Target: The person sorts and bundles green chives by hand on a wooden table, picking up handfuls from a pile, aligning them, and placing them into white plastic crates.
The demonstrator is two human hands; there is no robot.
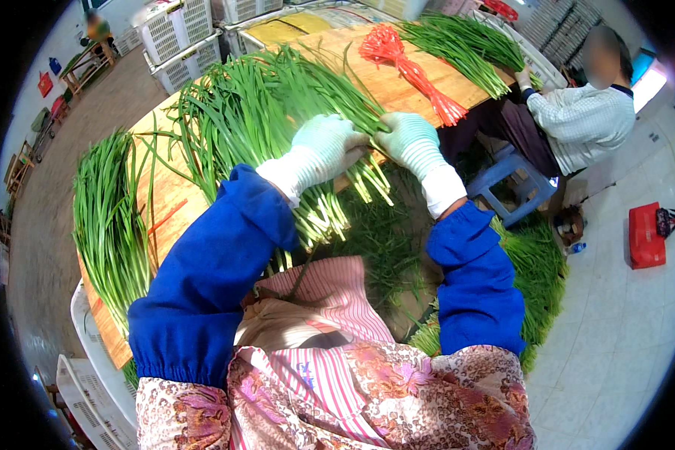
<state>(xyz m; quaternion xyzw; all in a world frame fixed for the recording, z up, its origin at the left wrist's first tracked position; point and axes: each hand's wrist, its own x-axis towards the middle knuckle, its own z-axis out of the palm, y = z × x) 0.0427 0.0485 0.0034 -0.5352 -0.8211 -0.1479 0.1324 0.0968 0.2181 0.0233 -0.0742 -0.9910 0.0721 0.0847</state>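
A broad heap of long green garlic chives (236, 112) lies on the wooden board, its pale stem ends hanging over the near edge. My left hand (321, 146), in a white and pale-green knitted glove, is closed on chives near their stems, with a few pale ends showing below it. Close beside it on the right, my right hand (412, 139), gloved alike, has its fingers pinched on the edge of the same small bunch. The fingertips of both hands partly hide the stems between them.
The board (345, 49) also carries a sorted chive bundle (109, 217) at left, red plastic ties (409, 67), and another bundle (465, 52) at far right. A person (577, 120) sits near a blue stool (514, 184). White crates (176, 34) stand behind; loose greens (382, 232) lie below.
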